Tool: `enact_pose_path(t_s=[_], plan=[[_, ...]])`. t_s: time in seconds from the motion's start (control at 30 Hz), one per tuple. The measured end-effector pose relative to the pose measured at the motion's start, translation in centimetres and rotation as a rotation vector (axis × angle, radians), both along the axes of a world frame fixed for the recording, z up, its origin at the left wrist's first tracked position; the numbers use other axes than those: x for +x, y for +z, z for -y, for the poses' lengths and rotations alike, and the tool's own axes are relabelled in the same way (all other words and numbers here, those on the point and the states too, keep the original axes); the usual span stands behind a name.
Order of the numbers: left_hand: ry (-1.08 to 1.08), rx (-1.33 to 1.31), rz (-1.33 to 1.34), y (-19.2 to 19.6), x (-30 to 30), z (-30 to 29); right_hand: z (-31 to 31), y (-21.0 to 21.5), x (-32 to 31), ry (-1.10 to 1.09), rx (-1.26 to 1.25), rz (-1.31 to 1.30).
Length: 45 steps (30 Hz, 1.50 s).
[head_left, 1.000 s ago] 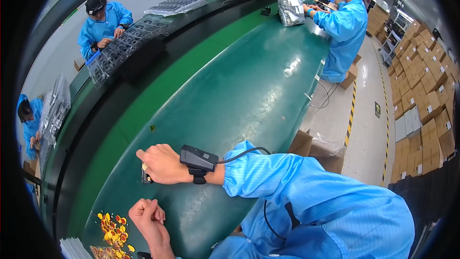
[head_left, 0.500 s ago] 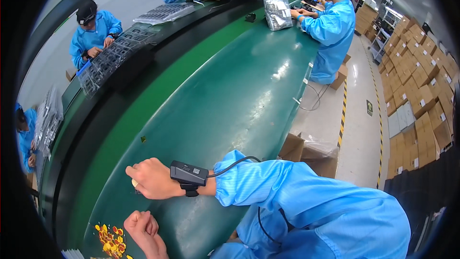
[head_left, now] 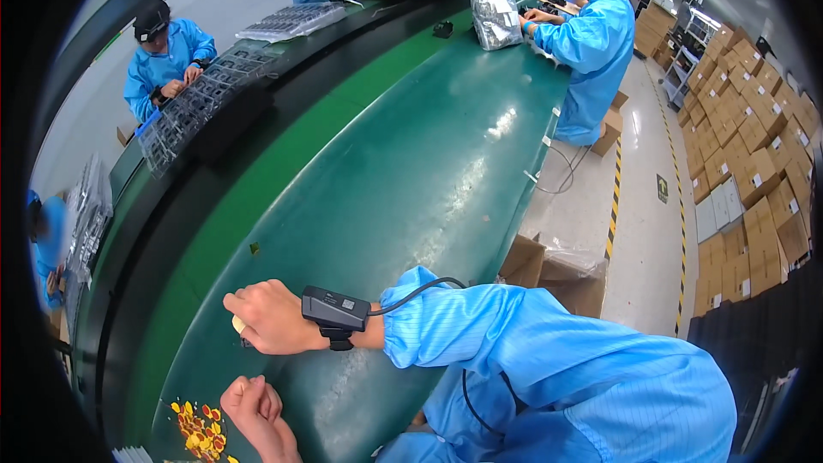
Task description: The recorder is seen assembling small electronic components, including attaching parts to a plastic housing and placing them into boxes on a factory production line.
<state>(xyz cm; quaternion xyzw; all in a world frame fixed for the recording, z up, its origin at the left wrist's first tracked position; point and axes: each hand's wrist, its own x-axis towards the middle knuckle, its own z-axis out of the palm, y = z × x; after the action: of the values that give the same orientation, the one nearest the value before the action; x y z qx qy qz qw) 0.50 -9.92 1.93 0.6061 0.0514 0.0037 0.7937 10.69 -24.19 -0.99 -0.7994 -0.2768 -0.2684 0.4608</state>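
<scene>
My right hand [head_left: 273, 317] is low over the green work surface [head_left: 403, 171], back of the hand up and fingers curled under. A pale yellow patch [head_left: 238, 324] shows at its fingers; I cannot tell whether it is a finger cover or a held piece. Just below those fingers, a bit of a small dark part [head_left: 246, 343] shows. My left hand [head_left: 257, 407] is nearer me, its fingers bent in and pressed together; anything inside is hidden. Beside it lies a loose pile of small yellow and red pieces [head_left: 201, 433]. A black device [head_left: 336, 309] with a cable is strapped to my right wrist.
A small dark square piece [head_left: 254, 249] lies beyond my right hand. Farther off stand a clear bag of parts [head_left: 495, 13] and a black part [head_left: 442, 29]. Co-workers in blue work along the line by plastic trays [head_left: 206, 94]. Open cartons [head_left: 549, 270] stand at the right edge.
Both hands stay almost in place, with only a slight shift of the right fingers. The co-worker at the far right has moved a little.
</scene>
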Motion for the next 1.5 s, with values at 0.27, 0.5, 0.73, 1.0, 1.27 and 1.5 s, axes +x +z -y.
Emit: enact_pose_path(t_s=[0.27, 0.5, 0.73, 1.0, 1.27, 1.5], plan=[[-0.015, 0.024, 0.008, 0.06, 0.06, -0.26, -0.11, 0.33, -0.21, 0.045, 0.074, 0.027], [-0.023, 0.016, 0.0, -0.46, 0.36, -0.58, -0.07, -0.13, -0.11, 0.067, 0.065, 0.035], [-0.031, 0.03, 0.015, -0.2, 0.13, -0.25, -0.09, -0.04, -0.16, 0.105, 0.053, 0.024], [-0.029, 0.055, 0.01, -0.25, 0.24, -0.32, -0.18, -0.35, -0.06, 0.111, 0.037, 0.018], [-0.029, 0.074, -0.004, -0.24, 0.22, -0.5, -0.33, -0.31, -0.07, 0.108, 0.04, 0.032], [-0.031, 0.058, 0.001, -0.08, 0.39, -0.12, -0.12, -0.51, 0.14, 0.113, 0.033, 0.033]])
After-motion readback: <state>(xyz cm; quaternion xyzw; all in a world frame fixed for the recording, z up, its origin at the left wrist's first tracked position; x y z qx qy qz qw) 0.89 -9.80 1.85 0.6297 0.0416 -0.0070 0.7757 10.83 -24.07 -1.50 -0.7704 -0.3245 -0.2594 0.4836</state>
